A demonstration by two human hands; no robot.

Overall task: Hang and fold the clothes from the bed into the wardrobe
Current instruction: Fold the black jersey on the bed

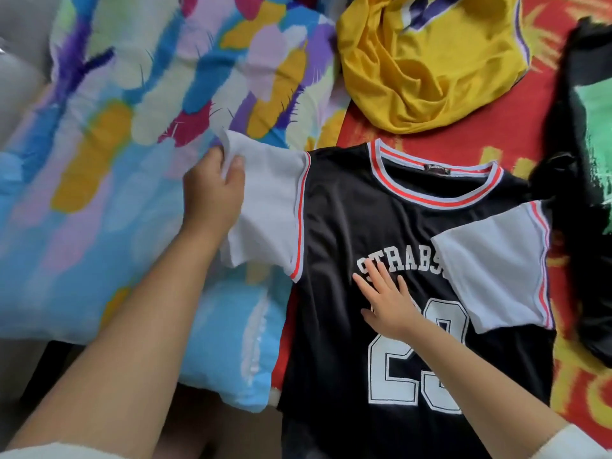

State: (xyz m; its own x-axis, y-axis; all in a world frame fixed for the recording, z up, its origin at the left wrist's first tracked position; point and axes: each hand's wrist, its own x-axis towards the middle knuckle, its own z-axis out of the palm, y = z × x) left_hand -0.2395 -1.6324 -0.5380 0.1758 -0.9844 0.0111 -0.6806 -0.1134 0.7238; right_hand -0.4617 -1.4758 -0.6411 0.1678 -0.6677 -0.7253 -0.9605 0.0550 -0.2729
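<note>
A black jersey with white sleeves, a red-and-white striped collar and white lettering lies face up on the bed. Its right sleeve is folded inward over the chest. My left hand pinches the outer edge of the left sleeve, which stretches out to the left over the duvet. My right hand presses flat on the chest print with straight fingers.
A crumpled yellow jersey lies behind the black one. A black garment with green print sits at the right. A multicoloured duvet covers the left, and a red-and-yellow bedsheet lies beneath the clothes.
</note>
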